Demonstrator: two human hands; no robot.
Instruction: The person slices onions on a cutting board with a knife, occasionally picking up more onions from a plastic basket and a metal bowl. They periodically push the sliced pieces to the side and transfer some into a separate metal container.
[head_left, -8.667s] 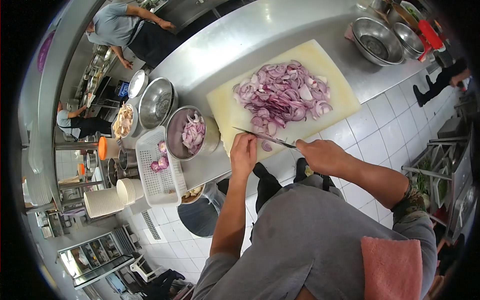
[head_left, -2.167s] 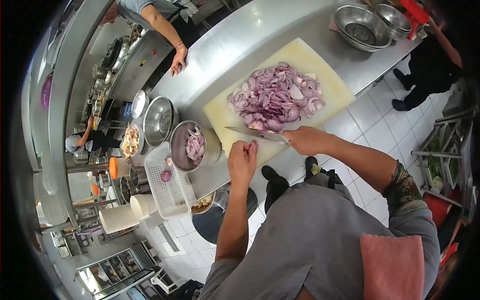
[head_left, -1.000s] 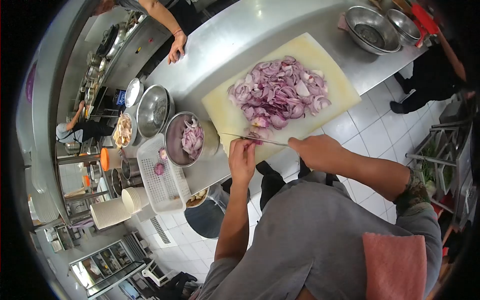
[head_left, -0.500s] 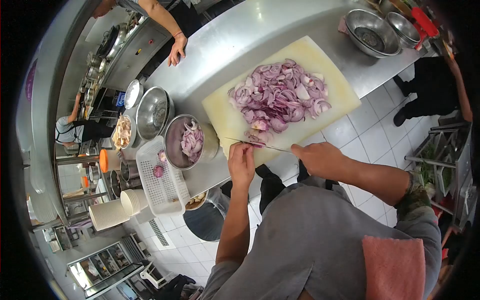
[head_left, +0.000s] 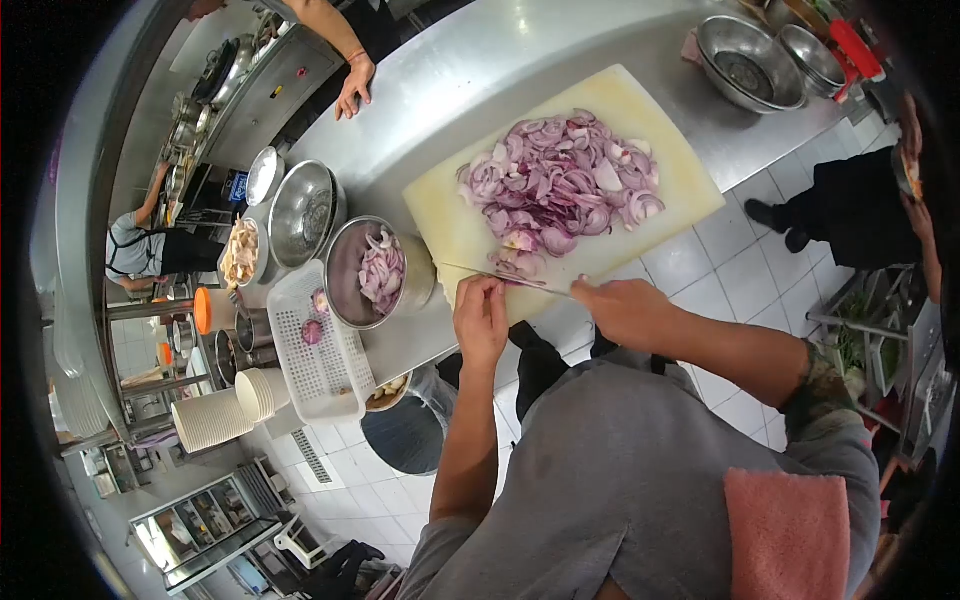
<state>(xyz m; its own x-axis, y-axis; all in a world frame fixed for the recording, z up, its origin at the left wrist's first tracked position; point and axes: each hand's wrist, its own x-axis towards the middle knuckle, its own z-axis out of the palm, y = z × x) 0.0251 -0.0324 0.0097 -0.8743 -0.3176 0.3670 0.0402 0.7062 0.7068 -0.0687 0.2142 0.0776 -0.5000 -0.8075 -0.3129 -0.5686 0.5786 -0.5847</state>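
My right hand (head_left: 622,305) is wrapped round the handle of a knife (head_left: 530,286), whose blade points left across the near edge of the cutting board (head_left: 435,215). Right against the blade, my left hand (head_left: 480,318) has its fingers bent together on a piece of red onion, mostly hidden by the fingers and knife. Just beyond the blade lie a few fresh slices (head_left: 518,263). A large heap of sliced red onion (head_left: 560,180) covers the middle of the board.
Left of the board stands a steel pot (head_left: 345,275) with onion slices inside. Beside it are a white perforated basket (head_left: 310,375) holding onions and a steel bowl (head_left: 300,215). Another person's hand (head_left: 355,85) rests on the far table edge. More bowls (head_left: 745,65) sit at the right.
The knife blade has shifted slightly at the onion, and both hands stay close together. At the right, the person in dark clothing has moved, with a hand now showing.
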